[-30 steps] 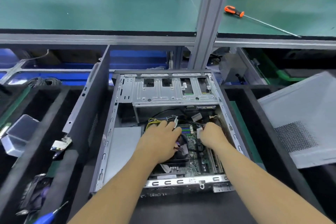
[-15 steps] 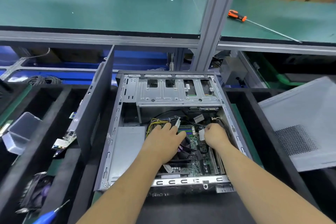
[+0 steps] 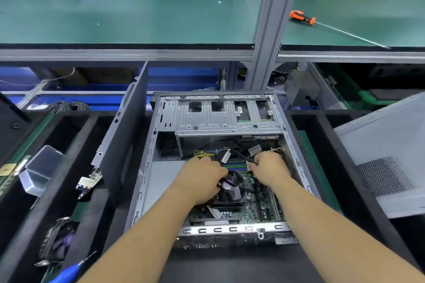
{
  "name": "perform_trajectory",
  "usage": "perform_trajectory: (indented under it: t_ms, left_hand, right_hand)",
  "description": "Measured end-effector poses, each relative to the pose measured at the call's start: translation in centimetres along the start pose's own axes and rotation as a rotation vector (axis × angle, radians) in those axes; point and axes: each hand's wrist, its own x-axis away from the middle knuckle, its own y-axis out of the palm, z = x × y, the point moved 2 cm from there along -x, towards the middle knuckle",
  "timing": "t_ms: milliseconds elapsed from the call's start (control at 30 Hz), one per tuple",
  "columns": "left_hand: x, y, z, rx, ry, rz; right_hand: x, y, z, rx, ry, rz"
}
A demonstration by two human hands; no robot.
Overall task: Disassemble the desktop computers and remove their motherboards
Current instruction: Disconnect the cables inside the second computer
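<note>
An open desktop case (image 3: 158, 167) lies on its side in front of me, its drive cage (image 3: 227, 119) at the far end. The green motherboard (image 3: 253, 209) sits on the case floor with a black CPU cooler (image 3: 232, 193) and coloured memory slots (image 3: 236, 165). My left hand (image 3: 202, 179) is inside the case, its fingers curled around a bundle of cables (image 3: 226, 184) beside the cooler. My right hand (image 3: 269, 167) pinches a thin black cable (image 3: 251, 163) near the memory slots. Both palms hide what lies under them.
A dark side panel (image 3: 124, 145) stands upright left of the case. A white perforated panel (image 3: 391, 167) leans at the right. An orange-handled screwdriver (image 3: 301, 17) lies on the green shelf (image 3: 138, 18). At left are a clear plastic box (image 3: 39, 172), a small board (image 3: 88, 181), a fan (image 3: 57, 241) and a blue screwdriver (image 3: 66, 271).
Both hands stay inside the case. My left hand's fingers have curled in onto the cables; my right hand has shifted slightly along the black cable.
</note>
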Motion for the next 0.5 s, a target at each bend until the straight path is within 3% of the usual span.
perform_trajectory:
  t_ms: [100, 333, 500]
  left_hand:
    - [0.3, -0.5, -1.5, -0.036, 0.044, -0.019]
    - [0.3, -0.3, -2.6, 0.207, -0.15, 0.002]
    - [0.4, -0.3, -2.6, 0.23, -0.178, -0.001]
  right_hand:
    - [0.3, -0.3, -0.7, 0.091, -0.122, 0.103]
    - [-0.1, -0.3, -2.3, 0.298, -0.182, 0.225]
    - [-2.2, 0.6, -2.2, 0.326, -0.238, 0.082]
